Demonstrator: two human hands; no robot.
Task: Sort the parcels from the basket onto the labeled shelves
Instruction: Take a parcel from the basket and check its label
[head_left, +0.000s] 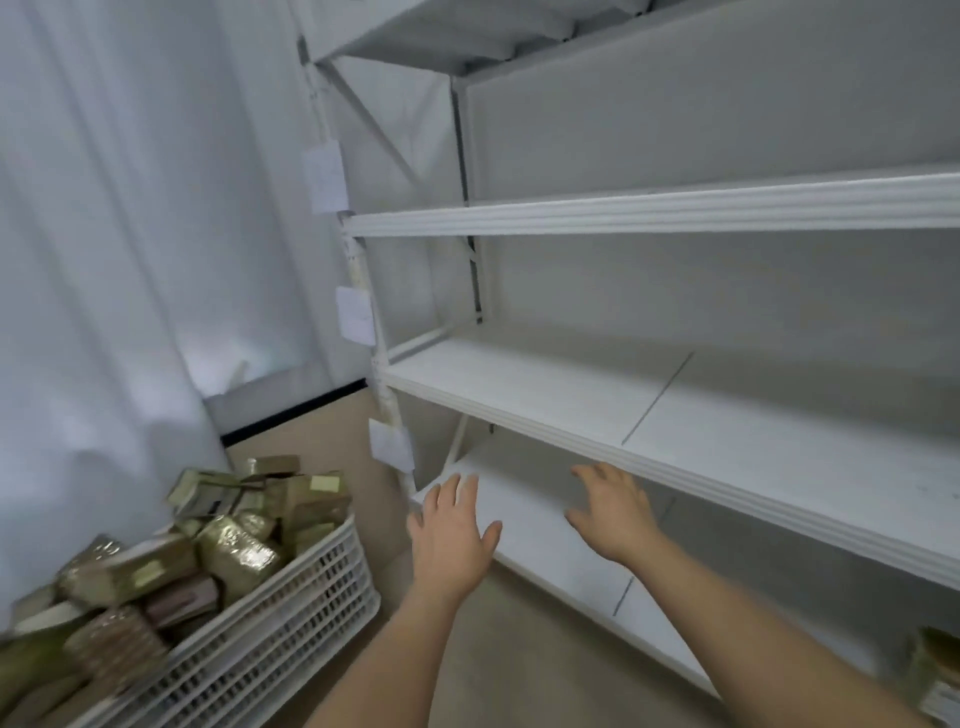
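Observation:
A white slatted basket (291, 613) stands on the floor at the lower left, piled with several brown and gold taped parcels (234, 551). A white shelving unit (649, 208) fills the right side, with paper labels (326, 176) hanging on its left post. My left hand (452, 535) stretches forward with straight fingers over the front left corner of the lowest shelf (540, 530). My right hand (613, 509) reaches over the same shelf, fingers relaxed, just under the middle shelf's front edge (675, 467). Neither hand holds anything.
A pale curtain (104, 234) hangs along the left wall behind the basket. Beige floor (488, 644) lies between basket and shelving. One parcel (935, 675) sits at the lower right edge, partly cut off. The image is blurred by motion.

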